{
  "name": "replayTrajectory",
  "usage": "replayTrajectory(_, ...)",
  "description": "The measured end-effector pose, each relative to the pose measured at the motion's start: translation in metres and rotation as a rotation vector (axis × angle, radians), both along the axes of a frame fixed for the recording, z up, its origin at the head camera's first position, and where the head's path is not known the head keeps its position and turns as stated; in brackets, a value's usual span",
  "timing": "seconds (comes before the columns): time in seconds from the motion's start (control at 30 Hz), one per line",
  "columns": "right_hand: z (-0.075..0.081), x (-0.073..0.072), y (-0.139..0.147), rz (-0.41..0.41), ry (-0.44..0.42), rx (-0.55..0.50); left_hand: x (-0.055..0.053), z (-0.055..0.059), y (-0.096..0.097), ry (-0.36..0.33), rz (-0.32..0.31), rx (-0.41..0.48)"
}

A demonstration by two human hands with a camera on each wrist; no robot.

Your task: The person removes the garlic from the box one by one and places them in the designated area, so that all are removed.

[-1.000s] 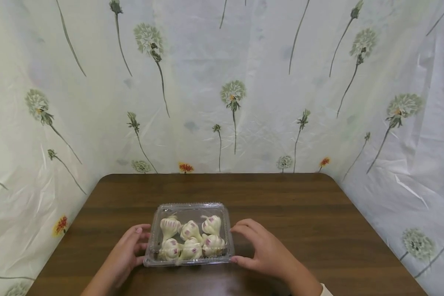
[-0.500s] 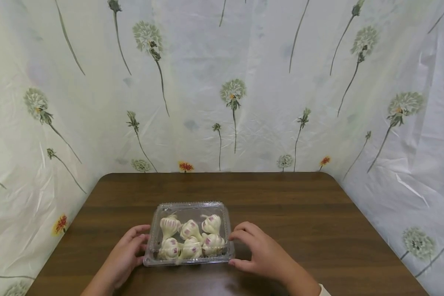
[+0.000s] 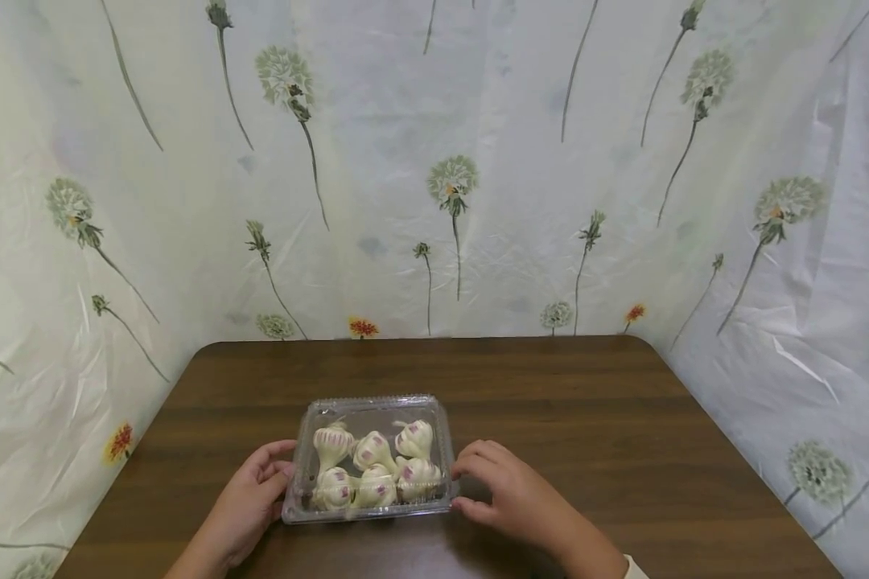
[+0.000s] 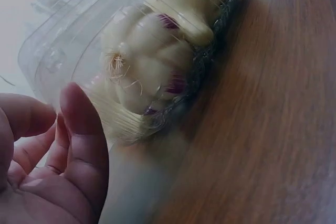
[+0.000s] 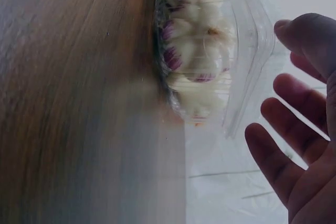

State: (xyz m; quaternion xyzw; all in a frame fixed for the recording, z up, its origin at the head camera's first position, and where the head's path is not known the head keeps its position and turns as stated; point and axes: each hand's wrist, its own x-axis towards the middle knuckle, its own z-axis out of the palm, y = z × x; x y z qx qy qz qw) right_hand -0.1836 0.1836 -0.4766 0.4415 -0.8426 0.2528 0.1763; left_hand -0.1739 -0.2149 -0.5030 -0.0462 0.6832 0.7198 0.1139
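Observation:
A clear plastic clamshell box (image 3: pixel 371 402) sits on the table with its lid down. Several garlic bulbs (image 3: pixel 373 450), white with purple streaks, lie inside it. At the box's left side is my left hand (image 3: pixel 249 498); its thumb (image 4: pixel 79 106) and forefinger come together at the rim in the left wrist view. My right hand (image 3: pixel 510 494) is at the opposite side, fingers spread and loosely bent. Its thumb tip (image 5: pixel 283 27) is at the rim in the right wrist view, the other fingers apart from the box. Whether that thumb presses the rim is unclear.
The dark wooden table (image 3: pixel 550 394) extends behind the box and to both sides. A pale curtain (image 3: pixel 376 161) printed with dandelions surrounds the table's back and sides.
My left thumb has moved up along the box's left side toward the forefinger. The right hand has shifted only slightly. The box and garlic stay in place.

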Motion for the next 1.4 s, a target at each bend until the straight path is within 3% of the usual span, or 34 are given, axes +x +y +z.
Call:
replayTrajectory(0.23, -0.005, 0.001, 0.0, 0.072, -0.011, 0.004, 0.003, 0.0, 0.002, 0.006, 0.008, 0.014)
replayTrajectory(0.63, -0.007, -0.006, -0.002, 0.169, 0.147, -0.006, 0.002, 0.006, 0.004, -0.001, 0.042, -0.012)
replayTrajectory(1.2, -0.002, 0.003, -0.01, 0.041, 0.094, 0.05, 0.002, 0.006, 0.0, 0.015, 0.032, -0.05)
replayTrajectory(1.4, 0.0, 0.003, -0.013, 0.049, 0.147, 0.027, 0.002, 0.007, 0.002, 0.03, 0.022, -0.042)
